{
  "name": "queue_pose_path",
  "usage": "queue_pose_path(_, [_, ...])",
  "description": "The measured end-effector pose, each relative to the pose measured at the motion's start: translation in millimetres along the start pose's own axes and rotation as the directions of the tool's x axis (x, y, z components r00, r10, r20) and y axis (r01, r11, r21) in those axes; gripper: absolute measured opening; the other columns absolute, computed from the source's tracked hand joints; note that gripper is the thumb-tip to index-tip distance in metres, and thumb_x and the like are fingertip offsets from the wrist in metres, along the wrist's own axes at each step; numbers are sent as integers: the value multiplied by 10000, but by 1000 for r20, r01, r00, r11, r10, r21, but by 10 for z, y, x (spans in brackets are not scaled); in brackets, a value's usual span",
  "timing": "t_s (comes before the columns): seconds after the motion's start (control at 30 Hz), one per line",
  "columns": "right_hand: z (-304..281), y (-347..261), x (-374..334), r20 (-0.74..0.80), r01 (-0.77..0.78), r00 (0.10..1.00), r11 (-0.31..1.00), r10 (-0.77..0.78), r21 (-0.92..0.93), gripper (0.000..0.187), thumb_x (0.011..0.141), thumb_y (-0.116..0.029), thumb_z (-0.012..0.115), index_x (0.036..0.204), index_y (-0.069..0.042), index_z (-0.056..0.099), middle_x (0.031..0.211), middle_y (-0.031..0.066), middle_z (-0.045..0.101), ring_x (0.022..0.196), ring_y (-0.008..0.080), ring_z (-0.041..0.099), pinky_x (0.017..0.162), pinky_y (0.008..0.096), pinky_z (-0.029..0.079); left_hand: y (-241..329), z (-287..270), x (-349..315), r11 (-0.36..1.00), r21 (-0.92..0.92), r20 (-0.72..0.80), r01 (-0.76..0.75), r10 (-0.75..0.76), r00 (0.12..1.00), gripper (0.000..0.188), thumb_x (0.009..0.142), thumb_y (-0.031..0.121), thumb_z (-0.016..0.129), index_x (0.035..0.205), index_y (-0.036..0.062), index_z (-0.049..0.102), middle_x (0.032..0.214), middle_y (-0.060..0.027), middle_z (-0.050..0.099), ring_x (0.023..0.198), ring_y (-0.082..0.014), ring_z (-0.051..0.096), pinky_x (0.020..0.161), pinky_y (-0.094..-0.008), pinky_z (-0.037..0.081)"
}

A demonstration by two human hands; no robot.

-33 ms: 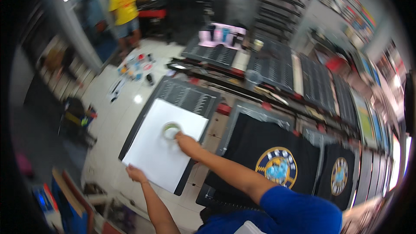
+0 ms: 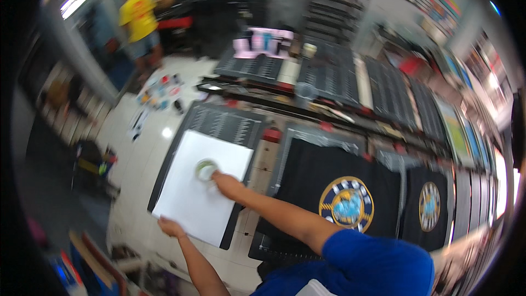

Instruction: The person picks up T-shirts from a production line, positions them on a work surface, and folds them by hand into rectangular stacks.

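A white sheet (image 2: 189, 203) lies on a black platen (image 2: 230, 126) at the left. My right hand (image 2: 227, 185) reaches across the sheet, its fingers on a small round green-and-white roll (image 2: 204, 169) near the sheet's far edge. The sheet's near edge is held by my left hand (image 2: 171, 226). Blur hides the fingers' exact grip.
Right of the sheet, two black shirts with round blue-and-yellow prints (image 2: 346, 204) (image 2: 430, 206) lie on platens. More black platens (image 2: 334, 79) stand in rows behind. Small paint pots (image 2: 159, 90) sit on the white floor, and a person in a yellow shirt (image 2: 137, 19) stands far off.
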State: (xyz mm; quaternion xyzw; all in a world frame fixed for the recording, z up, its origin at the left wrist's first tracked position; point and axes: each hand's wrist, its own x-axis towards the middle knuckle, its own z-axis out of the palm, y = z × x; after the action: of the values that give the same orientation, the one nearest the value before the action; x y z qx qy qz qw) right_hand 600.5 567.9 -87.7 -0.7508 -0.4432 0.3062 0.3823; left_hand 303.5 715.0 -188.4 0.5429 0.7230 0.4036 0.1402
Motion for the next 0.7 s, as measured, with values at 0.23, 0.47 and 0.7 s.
queue_pose_path(0.23, [-548,-27,-1083,-67,291,954,957,-291,-15,493,914,-120,534,1383,-5,431,1319,225,557,1157,406,580,1000,448,465,-231,-215,173,983,182,-4,-7,8,1000,422,1008,331,475,1155,-38,617,1099,-233,660,1000,-420,631,881,-487,496])
queue_pose_path(0.47, [-1707,899,-4072,-516,-347,751,911,412,221,368,877,-142,605,1232,-45,602,1108,202,678,1050,363,651,910,426,511,667,-475,-1193,816,-143,63,-560,572,818,335,956,127,588,1225,-71,556,1202,-223,607,1107,-389,589,977,-464,462])
queue_pose_path(0.7, [-1394,2024,-6685,-871,-780,-95,507,482,366,362,857,-131,655,1164,47,581,1060,191,658,916,266,671,833,389,540,1427,-656,-2946,653,-153,746,-742,568,347,442,926,290,634,1169,-74,574,1126,-285,601,1060,-422,575,911,-472,461])
